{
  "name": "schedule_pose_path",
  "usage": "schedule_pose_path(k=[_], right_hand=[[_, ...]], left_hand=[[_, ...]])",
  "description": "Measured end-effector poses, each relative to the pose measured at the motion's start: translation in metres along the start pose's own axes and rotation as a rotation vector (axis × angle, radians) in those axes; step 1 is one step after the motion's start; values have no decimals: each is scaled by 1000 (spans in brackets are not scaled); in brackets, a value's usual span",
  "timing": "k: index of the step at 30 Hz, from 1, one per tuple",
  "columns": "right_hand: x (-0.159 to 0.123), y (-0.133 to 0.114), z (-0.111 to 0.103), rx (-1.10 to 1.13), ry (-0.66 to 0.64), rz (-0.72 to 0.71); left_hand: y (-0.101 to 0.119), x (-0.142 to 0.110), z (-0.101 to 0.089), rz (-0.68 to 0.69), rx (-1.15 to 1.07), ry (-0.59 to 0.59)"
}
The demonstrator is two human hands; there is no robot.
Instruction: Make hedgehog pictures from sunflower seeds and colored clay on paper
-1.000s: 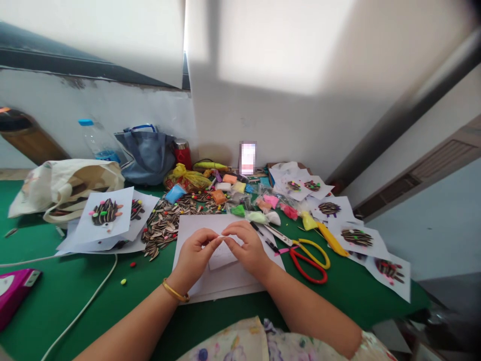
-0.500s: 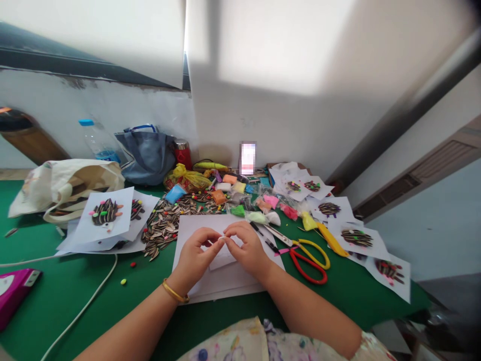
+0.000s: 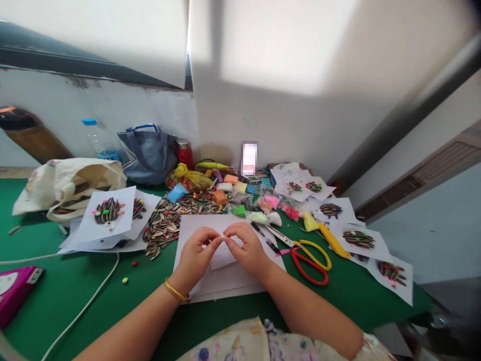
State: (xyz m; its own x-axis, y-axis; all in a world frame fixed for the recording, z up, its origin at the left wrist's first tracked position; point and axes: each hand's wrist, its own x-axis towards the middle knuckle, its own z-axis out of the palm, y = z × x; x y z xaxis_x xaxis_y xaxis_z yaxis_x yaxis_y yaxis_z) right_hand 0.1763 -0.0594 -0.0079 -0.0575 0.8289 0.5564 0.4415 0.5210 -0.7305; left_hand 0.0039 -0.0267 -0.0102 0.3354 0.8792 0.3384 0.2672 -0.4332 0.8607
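My left hand (image 3: 197, 258) and my right hand (image 3: 247, 250) meet fingertip to fingertip above the sheets of white paper (image 3: 240, 289). Both are closed in a pinch on a small white piece (image 3: 223, 238), which looks like modelling clay; the fingers hide most of it. A smaller paper (image 3: 220, 261) with faint lines lies beneath the hands. To the right of my right hand are black pens (image 3: 271, 245) and scissors (image 3: 310, 258) with one yellow and one red handle. A heap of striped sunflower seeds (image 3: 163, 228) spreads to the left of the paper.
Bags of coloured clay (image 3: 258, 217) lie behind the paper. Seed-hedgehog pictures (image 3: 112, 228) are stacked left, more (image 3: 398, 293) fan out right beside a yellow cutter (image 3: 334, 241). A white cable (image 3: 84, 312) crosses the green table near a magenta device (image 3: 18, 296). A phone (image 3: 249, 159) stands by the wall.
The view has shifted slightly. Both hands keep the same pinch on the small white piece, of which a little less shows between the fingertips.
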Motion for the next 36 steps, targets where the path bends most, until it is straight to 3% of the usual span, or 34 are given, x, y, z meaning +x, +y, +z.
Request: schedule_pose_path(k=[20,30,36], right_hand=[[-1,2,3,29,9,56],[-2,6,2,70,-67,42],[-3,6,6,103,-59,72]], left_hand=[[3,-2,3,-58,23,-43],[-3,-1,0,53,-14,33],[-2,0,1,10,-73,69]])
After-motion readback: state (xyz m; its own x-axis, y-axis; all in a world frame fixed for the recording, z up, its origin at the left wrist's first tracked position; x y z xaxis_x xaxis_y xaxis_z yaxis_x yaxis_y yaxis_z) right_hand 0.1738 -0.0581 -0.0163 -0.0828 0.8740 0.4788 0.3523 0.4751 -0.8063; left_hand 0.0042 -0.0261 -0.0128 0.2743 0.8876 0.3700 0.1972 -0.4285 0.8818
